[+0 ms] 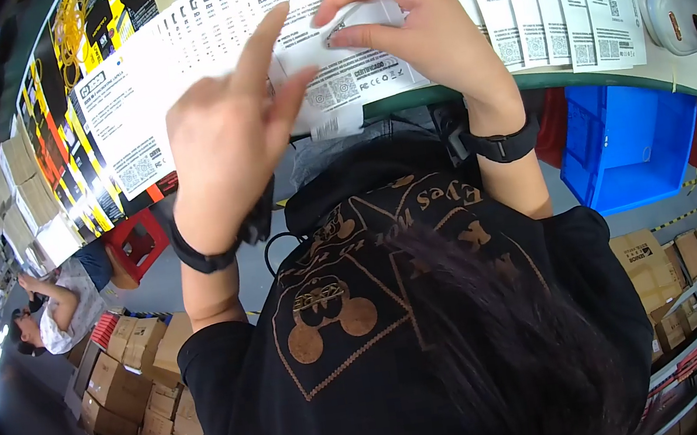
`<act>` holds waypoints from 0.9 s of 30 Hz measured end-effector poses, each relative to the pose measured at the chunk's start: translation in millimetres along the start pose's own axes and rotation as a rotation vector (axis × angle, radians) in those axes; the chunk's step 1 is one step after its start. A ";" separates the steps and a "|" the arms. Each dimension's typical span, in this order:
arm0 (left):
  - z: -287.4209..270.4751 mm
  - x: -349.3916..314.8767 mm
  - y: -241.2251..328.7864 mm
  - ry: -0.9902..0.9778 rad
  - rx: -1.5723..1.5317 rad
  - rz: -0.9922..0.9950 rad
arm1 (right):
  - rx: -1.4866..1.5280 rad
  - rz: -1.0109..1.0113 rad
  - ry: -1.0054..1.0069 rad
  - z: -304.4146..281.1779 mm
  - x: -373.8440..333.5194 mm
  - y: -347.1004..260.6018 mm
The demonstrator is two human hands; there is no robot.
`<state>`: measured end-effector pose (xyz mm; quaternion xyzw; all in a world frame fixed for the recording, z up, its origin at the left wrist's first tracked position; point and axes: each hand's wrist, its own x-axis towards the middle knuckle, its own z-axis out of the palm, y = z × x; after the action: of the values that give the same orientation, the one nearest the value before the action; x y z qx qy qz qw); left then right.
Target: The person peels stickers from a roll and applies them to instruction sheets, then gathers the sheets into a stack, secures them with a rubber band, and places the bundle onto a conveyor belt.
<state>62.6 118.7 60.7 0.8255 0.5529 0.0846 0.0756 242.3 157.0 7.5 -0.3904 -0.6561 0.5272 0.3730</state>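
Note:
My left hand, slightly blurred, hovers over white printed cards, its index finger and thumb stretched apart. Nothing shows between those fingers. To its right my right hand is held over a white printed card; its thumb and fingers are spread in a curve, and I cannot tell whether the tips touch the card. A small whitish printed strip lies at the card's near edge, hanging past the table edge. Left of my left hand lies another white card. An overlapping row of white cards fans out on the right.
Yellow-and-black printed packages line the table's left side, with yellow bands on them. A white rounded device stands at the right end. Below is a blue crate, a red stool and cardboard boxes. Another person sits far left.

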 end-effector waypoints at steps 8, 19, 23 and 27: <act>10.3 -29.2 10.8 -0.046 0.267 0.003 | 0.182 0.166 0.027 8.9 3.1 -5.9; 17.0 -31.5 5.2 -0.015 0.264 0.023 | 0.344 0.064 0.075 7.4 2.9 8.9; 13.8 -30.3 7.3 -0.046 0.255 0.020 | 0.544 -0.086 0.046 7.0 6.9 30.2; 13.0 -30.3 7.0 -0.074 0.259 0.016 | 0.672 -0.234 0.004 4.1 8.0 28.5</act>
<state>60.5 87.7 47.9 0.8353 0.5494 -0.0173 -0.0120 238.6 166.5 -20.7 -0.1691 -0.4857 0.6665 0.5397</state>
